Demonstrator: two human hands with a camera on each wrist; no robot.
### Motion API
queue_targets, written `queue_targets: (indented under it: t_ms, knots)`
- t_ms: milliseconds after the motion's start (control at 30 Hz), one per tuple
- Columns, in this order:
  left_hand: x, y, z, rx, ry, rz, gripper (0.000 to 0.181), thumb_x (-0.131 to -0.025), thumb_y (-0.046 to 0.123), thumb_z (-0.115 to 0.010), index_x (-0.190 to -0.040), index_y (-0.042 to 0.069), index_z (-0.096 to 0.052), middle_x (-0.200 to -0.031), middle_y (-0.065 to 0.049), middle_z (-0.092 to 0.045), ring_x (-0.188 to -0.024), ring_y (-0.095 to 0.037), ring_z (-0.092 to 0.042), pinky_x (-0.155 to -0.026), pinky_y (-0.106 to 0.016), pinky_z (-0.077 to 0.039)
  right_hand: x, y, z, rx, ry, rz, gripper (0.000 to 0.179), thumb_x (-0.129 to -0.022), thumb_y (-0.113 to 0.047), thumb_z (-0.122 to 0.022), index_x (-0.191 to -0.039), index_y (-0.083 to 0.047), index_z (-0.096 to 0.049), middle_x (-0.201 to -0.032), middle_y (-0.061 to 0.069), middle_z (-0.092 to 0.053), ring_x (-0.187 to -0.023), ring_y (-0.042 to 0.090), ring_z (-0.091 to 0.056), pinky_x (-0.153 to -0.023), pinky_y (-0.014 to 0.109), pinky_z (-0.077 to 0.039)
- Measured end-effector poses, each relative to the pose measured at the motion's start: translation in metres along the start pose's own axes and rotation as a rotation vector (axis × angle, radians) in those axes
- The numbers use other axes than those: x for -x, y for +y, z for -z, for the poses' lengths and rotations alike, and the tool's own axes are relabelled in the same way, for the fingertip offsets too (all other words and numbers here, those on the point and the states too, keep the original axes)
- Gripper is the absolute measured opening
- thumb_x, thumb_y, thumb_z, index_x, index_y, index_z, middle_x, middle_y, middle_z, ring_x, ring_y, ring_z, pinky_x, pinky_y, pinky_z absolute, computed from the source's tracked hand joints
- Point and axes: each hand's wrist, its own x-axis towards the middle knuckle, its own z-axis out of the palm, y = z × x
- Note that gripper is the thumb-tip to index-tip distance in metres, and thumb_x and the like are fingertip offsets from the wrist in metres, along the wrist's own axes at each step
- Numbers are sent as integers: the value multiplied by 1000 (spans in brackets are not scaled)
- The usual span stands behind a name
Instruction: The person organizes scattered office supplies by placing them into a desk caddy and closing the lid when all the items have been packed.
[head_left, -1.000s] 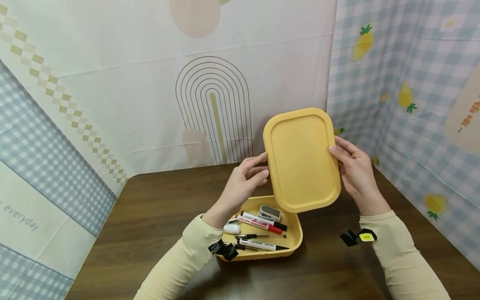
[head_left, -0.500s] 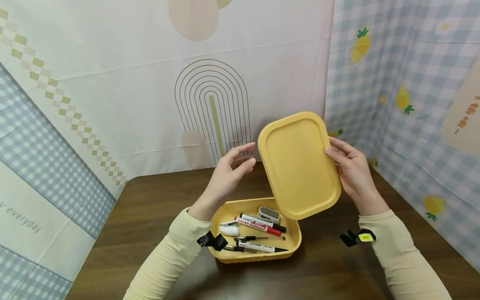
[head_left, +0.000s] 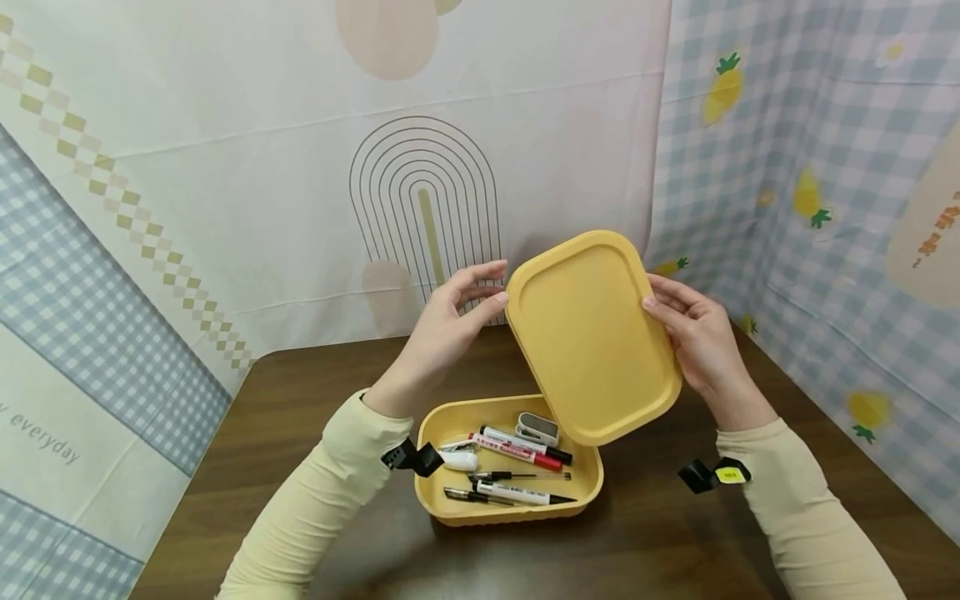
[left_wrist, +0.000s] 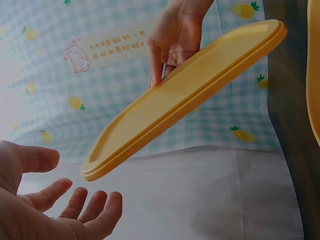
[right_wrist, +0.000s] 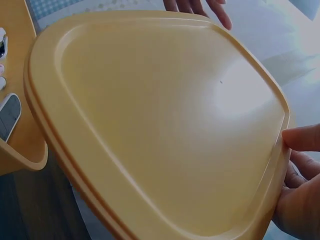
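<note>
My right hand (head_left: 697,337) pinches the right edge of a yellow rectangular lid (head_left: 596,333), thumb on the near face. The lid is tilted above the right back part of a yellow box (head_left: 517,515), hiding that corner. My left hand (head_left: 442,329) is raised by the lid's upper left corner, fingers spread; the left wrist view shows a gap between its fingertips and the lid (left_wrist: 180,105). Inside the box lie a red-capped marker (head_left: 513,451), a black-capped marker (head_left: 561,456), a white marker (head_left: 517,493), black pens (head_left: 468,495), a white rounded item (head_left: 459,461) and a grey-and-white item (head_left: 537,428).
The box stands on a dark wooden table (head_left: 300,467). A pale printed cloth (head_left: 262,208) hangs behind it, and a blue checked cloth with pineapples (head_left: 825,275) hangs along the right side.
My left hand has let go of the lid's left edge and moved left and up. In my right hand the lid has tipped leftward and sunk slightly. More of the box's left side shows.
</note>
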Motion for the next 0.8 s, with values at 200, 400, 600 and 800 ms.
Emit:
queue_targets:
  t_ms: [200, 400, 600, 800]
  knots:
    - [-2, 6, 4, -20, -8, -8, 44, -100, 21, -63, -143, 13, -56, -138, -2, -57, -123, -17, -56, -96, -43, -49, -2, -4, -5, 68, -14, 2, 32, -95, -2, -68, -127, -5, -70, -102, 2, -72, -91, 13, -68, -77, 22, -56]
    - [-2, 11, 6, -31, -21, 18, 45, -99, 23, -66, -143, 16, -57, -138, 0, -57, -123, -16, -55, -91, -42, -48, -4, -6, -9, 110, -32, 15, 32, -95, -3, -68, -127, -5, -70, -100, 1, -72, -89, 12, -68, -74, 21, -56]
    - [-1, 10, 6, -59, -59, 18, 48, -98, 21, -67, -143, 14, -56, -141, -3, -54, -125, -21, -54, -101, -43, -47, -4, -6, -13, 156, -42, 10, 30, -95, -4, -69, -126, -7, -71, -99, 0, -73, -87, 11, -68, -71, 21, -57]
    - [-1, 10, 6, -96, -76, -3, 49, -96, 23, -69, -143, 13, -57, -141, -5, -55, -125, -23, -53, -110, -41, -39, -5, -6, -16, 187, -63, 34, 31, -95, -4, -69, -125, -5, -70, -99, 0, -73, -88, 11, -68, -72, 21, -56]
